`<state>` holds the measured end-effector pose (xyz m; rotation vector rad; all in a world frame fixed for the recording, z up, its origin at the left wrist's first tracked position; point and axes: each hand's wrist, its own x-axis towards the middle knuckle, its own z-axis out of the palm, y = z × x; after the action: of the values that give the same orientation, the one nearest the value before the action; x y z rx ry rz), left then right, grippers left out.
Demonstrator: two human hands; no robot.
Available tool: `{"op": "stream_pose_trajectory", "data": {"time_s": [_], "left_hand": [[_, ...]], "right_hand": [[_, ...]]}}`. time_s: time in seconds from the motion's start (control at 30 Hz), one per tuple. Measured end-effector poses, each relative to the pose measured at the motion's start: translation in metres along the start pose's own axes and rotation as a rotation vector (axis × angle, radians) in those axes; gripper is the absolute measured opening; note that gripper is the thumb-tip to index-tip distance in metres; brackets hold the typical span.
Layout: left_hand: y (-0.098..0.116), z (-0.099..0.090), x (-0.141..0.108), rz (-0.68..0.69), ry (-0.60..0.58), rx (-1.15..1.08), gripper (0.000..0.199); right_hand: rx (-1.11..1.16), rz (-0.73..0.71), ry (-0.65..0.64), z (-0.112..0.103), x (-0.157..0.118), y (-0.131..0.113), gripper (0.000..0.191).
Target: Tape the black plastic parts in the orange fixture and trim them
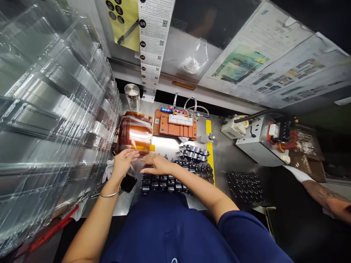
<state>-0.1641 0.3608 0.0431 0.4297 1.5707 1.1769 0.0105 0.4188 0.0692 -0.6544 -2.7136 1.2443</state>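
Note:
My left hand point(124, 162) is at the lower edge of a stack of glossy amber film sheets point(134, 131). Its thumb and fingers are drawn together, and what lies between them is too small to make out. To its right, my right hand point(157, 164) hovers over the near end of the rows of black moulded parts point(164, 182), fingers bent and thumb apart, with nothing visible in it. A smartphone point(128, 182) lies just below my left hand. Behind the black parts stands an orange-brown fixture point(175, 128) with metal hoses on top.
Clear plastic trays point(55, 109) are stacked high at left. A lidded jar point(132, 96) stands behind the film, and a small bottle point(207, 137) is near the yellow tape point(209, 153). At right are a grey machine point(255, 142), more black parts point(245, 186) and another person's arm point(318, 193).

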Motion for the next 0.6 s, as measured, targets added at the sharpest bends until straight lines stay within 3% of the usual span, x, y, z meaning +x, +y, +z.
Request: {"op": "stream_pose_trajectory", "data": {"time_s": [0.1,0.17,0.23,0.33,0.47,0.6], "left_hand": [[0.001,0.017,-0.024,0.185,-0.107,0.198,0.045],[0.004,0.027,-0.042,0.332,-0.179,0.402,0.035],[0.009,0.034,-0.056,0.462,-0.266,0.571,0.029],[0.016,0.043,-0.074,0.566,-0.484,0.637,0.028],[0.021,0.061,-0.098,0.547,-0.768,0.625,0.027],[0.017,0.082,-0.126,0.531,-0.901,0.785,0.026]], "right_hand": [[0.100,0.179,0.318,-0.006,-0.012,-0.017,0.028],[0.075,0.298,0.441,-0.009,-0.024,-0.028,0.025],[0.057,0.376,0.451,-0.015,-0.040,-0.039,0.021],[0.130,0.397,0.350,-0.033,-0.073,-0.053,0.018],[0.300,0.366,0.219,-0.056,-0.124,-0.068,0.018],[0.347,0.415,0.292,-0.050,-0.173,-0.076,0.016]]}}
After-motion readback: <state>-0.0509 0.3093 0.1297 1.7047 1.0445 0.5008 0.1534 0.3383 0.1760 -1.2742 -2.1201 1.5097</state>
